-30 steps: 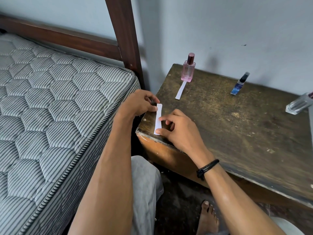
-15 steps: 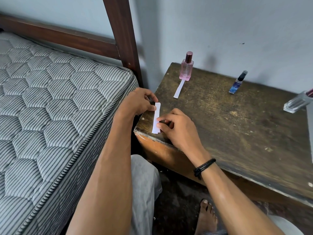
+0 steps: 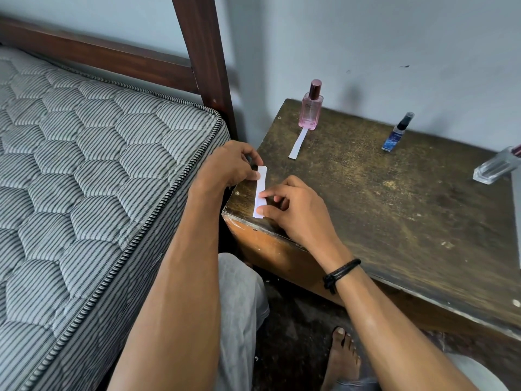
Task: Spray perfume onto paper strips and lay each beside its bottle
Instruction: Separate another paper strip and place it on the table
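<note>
so the step in hand looks like peeling one strip off the stack of paper strips (image 3: 260, 187), which sits on the near left corner of the surface (image 3: 394, 221), right next to the mattress (image 3: 98, 165); the left hand (image 3: 228, 165) has its fingers curled and its thumb pinning the far end of the stack, and the right hand (image 3: 296, 210) is closed on the near half, index tip and thumb tip both on the paper; can't tell if a single sheet has come free, the edges are too thin to read; my take: press the left thumb down firm so the rest don't slide, and roll the top sheet sideways with the right thumb instead of lifting straight up, or you'll drag two or three along; that corner is a dodgy spot too, one nudge and the lot probably drops between surface and bed; one laid strip (image 3: 297, 145) has its far end right at the base of the pink bottle (image 3: 310, 110) at the back, so that one looks done; the blue bottle (image 3: 397, 134) further right and the clear bottle (image 3: 496, 169) at the edge of view have no strip by them, so i'd guess blue is next; hold the freed strip by one end so the sprayed end stays off your fingers
</note>
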{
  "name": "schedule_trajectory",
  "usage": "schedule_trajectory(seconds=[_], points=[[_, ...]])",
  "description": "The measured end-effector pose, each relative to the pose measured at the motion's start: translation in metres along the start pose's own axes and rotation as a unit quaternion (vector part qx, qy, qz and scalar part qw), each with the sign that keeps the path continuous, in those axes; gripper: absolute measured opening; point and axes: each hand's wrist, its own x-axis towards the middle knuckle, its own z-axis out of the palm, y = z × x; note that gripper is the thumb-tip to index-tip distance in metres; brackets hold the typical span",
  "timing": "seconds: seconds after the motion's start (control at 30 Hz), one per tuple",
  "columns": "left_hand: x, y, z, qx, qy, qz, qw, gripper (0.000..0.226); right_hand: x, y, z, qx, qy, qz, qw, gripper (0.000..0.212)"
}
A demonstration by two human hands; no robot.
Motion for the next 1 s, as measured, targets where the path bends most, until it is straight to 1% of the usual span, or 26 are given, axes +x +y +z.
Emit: schedule_trajectory(seconds=[0.33,0.6,0.83,1.0], points=[[0.0009,0.0006,0.0009,0.004,0.000,-0.007,1.000,0.022,-0.0014,-0.0036,-0.0013,0.024,0.026,0.012,0.999,0.021],[0.0007,0.0016,0.0012,0.009,-0.003,-0.008,1.000,0.022,-0.0008,-0.0034,-0.0018,0.031,0.018,0.013,0.999,0.023],[0.0009,0.0009,0.0011,0.009,0.002,-0.006,1.000,0.022,-0.0028,-0.0056,-0.0029,0.053,0.037,0.004,0.998,0.017],[0.0016,-0.0005,0.0020,-0.006,0.000,-0.008,1.000,0.024,-0.0022,-0.0057,-0.0024,0.076,0.043,0.020,0.996,0.019]])
